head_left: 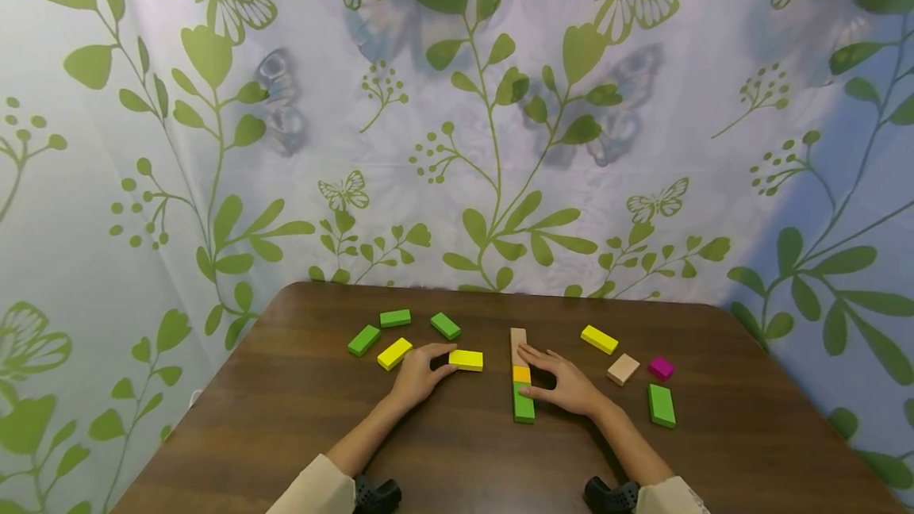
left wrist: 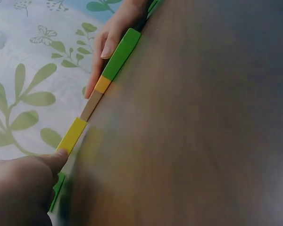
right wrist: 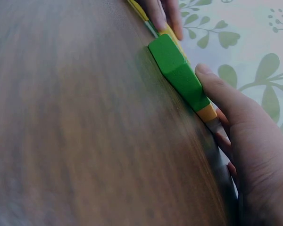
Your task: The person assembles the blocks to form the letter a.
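Note:
My left hand (head_left: pixel 416 377) pinches one end of a yellow block (head_left: pixel 467 361) between thumb and fingers, left of a straight row of blocks. From far to near, the row has a plain wooden block (head_left: pixel 518 337), a small orange block (head_left: pixel 521 374) and a green block (head_left: pixel 524 407). Along the row's right side, my right hand (head_left: pixel 571 389) rests with thumb and fingers spread; the thumb (right wrist: pixel 205 70) is at the green block and the fingers at the wooden one. The right wrist view hides part of the wooden block behind the fingers.
Left of the row lie several loose green blocks (head_left: pixel 364 340) and another yellow block (head_left: pixel 395 354). On the right are a yellow block (head_left: pixel 599 339), a wooden block (head_left: pixel 624 370), a magenta block (head_left: pixel 661 369) and a green block (head_left: pixel 661 405). A patterned curtain (head_left: pixel 400 205) hangs behind the table (head_left: pixel 457 458).

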The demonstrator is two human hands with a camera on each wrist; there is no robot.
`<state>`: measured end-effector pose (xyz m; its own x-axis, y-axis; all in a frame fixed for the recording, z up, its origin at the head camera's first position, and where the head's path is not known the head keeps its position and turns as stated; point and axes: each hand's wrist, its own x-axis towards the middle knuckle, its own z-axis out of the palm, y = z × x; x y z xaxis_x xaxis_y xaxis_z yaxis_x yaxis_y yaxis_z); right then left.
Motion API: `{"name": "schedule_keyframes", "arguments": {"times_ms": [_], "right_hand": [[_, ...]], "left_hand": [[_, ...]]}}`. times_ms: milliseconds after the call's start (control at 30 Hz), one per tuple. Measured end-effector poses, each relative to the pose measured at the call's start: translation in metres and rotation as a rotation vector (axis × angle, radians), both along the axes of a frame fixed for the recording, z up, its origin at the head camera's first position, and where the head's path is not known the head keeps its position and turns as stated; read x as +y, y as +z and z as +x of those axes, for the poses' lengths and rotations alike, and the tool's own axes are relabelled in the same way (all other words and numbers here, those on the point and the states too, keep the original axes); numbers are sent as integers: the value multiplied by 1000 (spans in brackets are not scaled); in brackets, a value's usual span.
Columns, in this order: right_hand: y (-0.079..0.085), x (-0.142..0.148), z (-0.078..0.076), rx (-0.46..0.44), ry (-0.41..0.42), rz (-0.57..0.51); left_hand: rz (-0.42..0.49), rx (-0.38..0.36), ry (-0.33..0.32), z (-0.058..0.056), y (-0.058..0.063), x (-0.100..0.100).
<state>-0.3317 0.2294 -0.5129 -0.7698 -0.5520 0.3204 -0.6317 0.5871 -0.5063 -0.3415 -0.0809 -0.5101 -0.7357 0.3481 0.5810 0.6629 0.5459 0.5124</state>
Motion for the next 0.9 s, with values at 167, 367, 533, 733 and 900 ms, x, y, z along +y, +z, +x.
{"name": "schedule_keyframes", "arguments": {"times_ms": [167,367,533,733,900], "right_hand": [[-2,-2,1,-16,6,-2],[-3,-2,2,-24,-5,-18],[-4,-4,1,-19,17,-17],[-3,-4,1,-17,19,-20],[1,-1,2,-17,13,-26]], "left_hand": [[61,-21,72,-9,4,24],[110,-36,115,-28,6,53],[111,-80,115,-43,1,62],[52,-131,124,-55,-3,60],[23,-173,109,-64,0,64]]}}
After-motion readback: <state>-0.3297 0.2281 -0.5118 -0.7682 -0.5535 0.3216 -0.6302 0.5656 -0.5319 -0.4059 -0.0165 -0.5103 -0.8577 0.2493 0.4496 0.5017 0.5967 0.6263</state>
